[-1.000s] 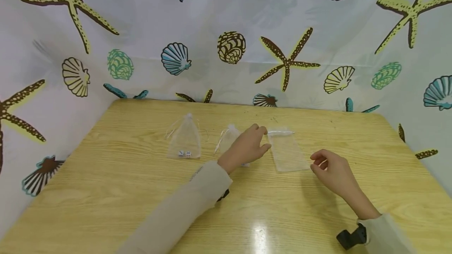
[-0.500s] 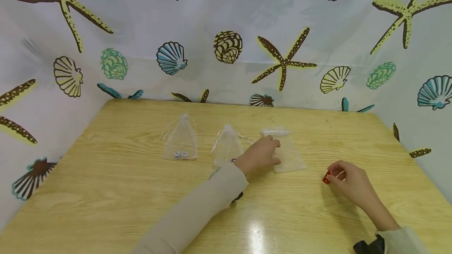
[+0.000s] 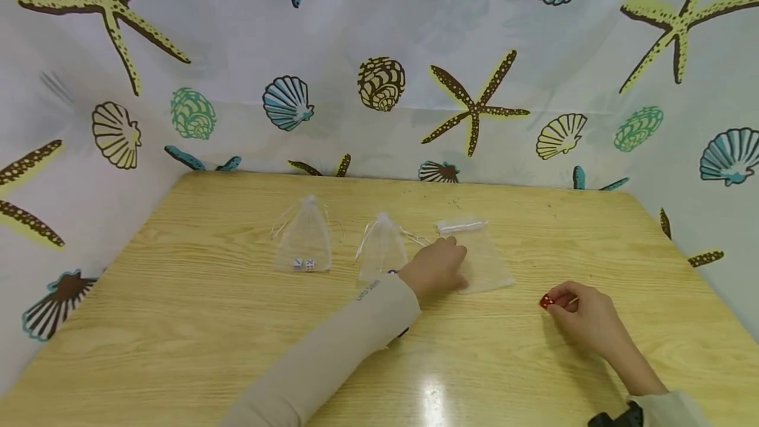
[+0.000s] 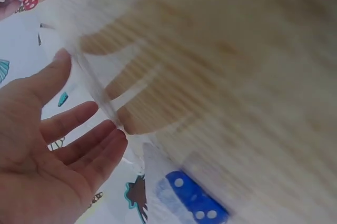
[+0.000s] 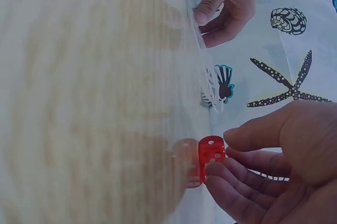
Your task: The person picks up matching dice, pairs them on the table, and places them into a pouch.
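Observation:
Fingertips of my right hand pinch a red die close over the wooden table; in the right wrist view the die mirrors in the shiny surface. My left hand lies at the left side of a flat, sheer white drawstring bag, its thumb and fingers apart in the left wrist view, fingertips at the tabletop. Partly behind the left wrist stands a second sheer bag with a blue die in it. Further left, another sheer bag contains two white dice.
The wooden table reaches back to a white cloth printed with shells and starfish, which also hangs along both sides. Thin drawstrings trail from the middle bag toward the right one.
My left hand has come down from above the middle bag to the flat bag's left side. The right hand has moved right and nearer, and the red die has come into view in its fingers.

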Demonstrator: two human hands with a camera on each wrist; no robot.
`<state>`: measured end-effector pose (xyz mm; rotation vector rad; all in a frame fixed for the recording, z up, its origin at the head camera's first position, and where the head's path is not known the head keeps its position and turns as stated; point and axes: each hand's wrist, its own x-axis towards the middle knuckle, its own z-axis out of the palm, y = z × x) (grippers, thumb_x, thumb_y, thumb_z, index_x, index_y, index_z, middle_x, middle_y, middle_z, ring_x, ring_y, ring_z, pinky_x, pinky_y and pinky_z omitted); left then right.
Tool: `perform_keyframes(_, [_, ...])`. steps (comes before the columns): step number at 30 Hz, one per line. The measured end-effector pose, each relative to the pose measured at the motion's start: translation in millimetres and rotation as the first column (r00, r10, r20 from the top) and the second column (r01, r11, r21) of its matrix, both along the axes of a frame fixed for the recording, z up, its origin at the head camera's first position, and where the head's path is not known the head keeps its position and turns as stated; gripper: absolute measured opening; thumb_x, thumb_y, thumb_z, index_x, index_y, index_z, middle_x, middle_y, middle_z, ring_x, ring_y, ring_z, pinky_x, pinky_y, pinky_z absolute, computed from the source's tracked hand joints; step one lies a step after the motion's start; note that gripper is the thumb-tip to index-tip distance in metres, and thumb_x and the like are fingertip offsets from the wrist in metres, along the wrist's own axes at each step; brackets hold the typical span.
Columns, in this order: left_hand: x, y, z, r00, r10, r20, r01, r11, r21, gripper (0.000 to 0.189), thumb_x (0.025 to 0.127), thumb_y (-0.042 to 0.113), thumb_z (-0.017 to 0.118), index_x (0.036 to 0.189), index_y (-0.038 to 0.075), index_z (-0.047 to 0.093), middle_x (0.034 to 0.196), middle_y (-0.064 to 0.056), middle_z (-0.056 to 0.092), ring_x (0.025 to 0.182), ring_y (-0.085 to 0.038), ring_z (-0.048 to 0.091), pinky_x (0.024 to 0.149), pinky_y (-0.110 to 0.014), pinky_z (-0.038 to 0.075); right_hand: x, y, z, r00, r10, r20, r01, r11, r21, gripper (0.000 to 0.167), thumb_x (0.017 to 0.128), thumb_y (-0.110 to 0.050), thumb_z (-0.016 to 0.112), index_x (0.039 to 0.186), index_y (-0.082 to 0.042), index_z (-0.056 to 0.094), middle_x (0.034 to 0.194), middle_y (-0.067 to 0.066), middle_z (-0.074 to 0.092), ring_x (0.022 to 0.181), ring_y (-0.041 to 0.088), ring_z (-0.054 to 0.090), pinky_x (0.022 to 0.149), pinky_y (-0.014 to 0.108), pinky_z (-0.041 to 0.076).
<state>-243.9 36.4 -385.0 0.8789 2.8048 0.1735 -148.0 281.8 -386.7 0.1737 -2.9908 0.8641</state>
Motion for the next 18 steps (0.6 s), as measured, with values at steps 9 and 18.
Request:
perform_keyframes(9, [6.8,-1.5,6.5,0.995,-0.078,-0.057,0.075,0.996,-0.042,0.035,0.087,0.035,0.068,0.110,0.009,0.065,0.103,-0.002,0.062,0.093,-0.013,0.055,0.080,-0.023,0.047,-1.2,2.0,-2.5,1.000,-0.008,-0.006,0.008,1.000,-0.018,0.018,0.084,-0.006,0.068,0.099,0.002,0.064,0.084,0.008,0.066,0.072,0.016,0.059,0.060,0.029,0.047])
perform_keyframes(18, [4.4,-3.7,8.5,0.993,-0.109,-0.033,0.108,0.994,-0.033,0.023,0.087,0.031,0.069,0.091,0.010,0.060,0.083,0.002,0.052,0.076,-0.011,0.045,0.068,-0.023,0.041,-6.0,2.6,-6.3,1.000,-0.004,-0.006,0.004,1.000,-0.017,0.023,0.082,-0.007,0.071,0.101,0.002,0.062,0.083,0.007,0.064,0.071,0.015,0.058,0.060,0.029,0.047])
